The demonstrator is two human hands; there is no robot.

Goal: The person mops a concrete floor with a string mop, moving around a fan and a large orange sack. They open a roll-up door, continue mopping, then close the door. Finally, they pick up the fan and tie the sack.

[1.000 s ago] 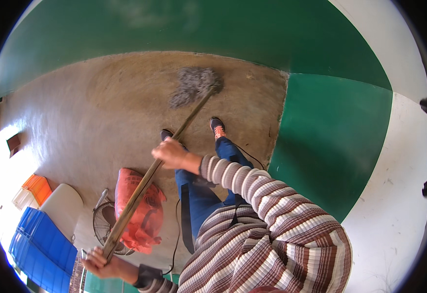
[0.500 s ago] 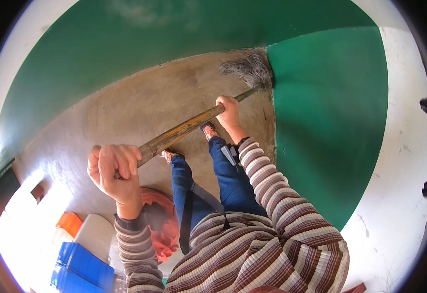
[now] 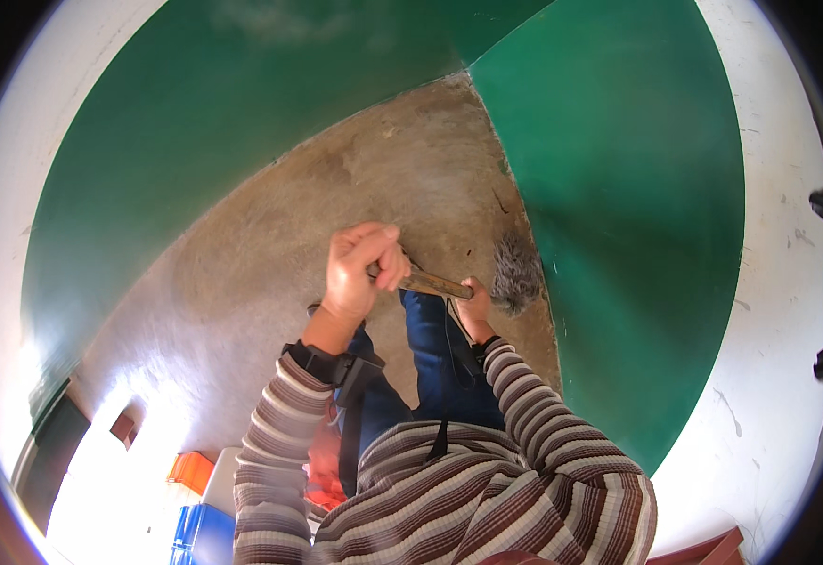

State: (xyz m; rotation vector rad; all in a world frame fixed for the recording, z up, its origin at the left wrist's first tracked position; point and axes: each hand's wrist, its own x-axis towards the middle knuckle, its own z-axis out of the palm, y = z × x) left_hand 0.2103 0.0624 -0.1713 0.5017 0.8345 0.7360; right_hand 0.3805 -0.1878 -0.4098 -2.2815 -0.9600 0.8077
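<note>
A mop with a worn wooden handle point(image 3: 432, 282) spans my two hands. My left hand point(image 3: 362, 268) is closed around the handle's upper end, in front of my body. Farther along to the right, my right hand point(image 3: 473, 309) wraps the handle lower down. The mop's grey stringy head point(image 3: 517, 273) rests on the floor just past my right hand, close along the foot of the green wall on the right. The stretch of handle beyond my right hand is mostly hidden.
Green walls point(image 3: 633, 217) meet at a corner ahead, around a stained concrete floor point(image 3: 336, 198). Behind me at lower left are a blue container point(image 3: 206, 532), an orange one point(image 3: 192, 471) and a reddish plastic item point(image 3: 326, 461). Bright glare covers the left floor.
The mop head has come from the far corner back toward me, along the right wall. My left hand has moved right and up, my right hand nearer to me; the handle looks foreshortened.
</note>
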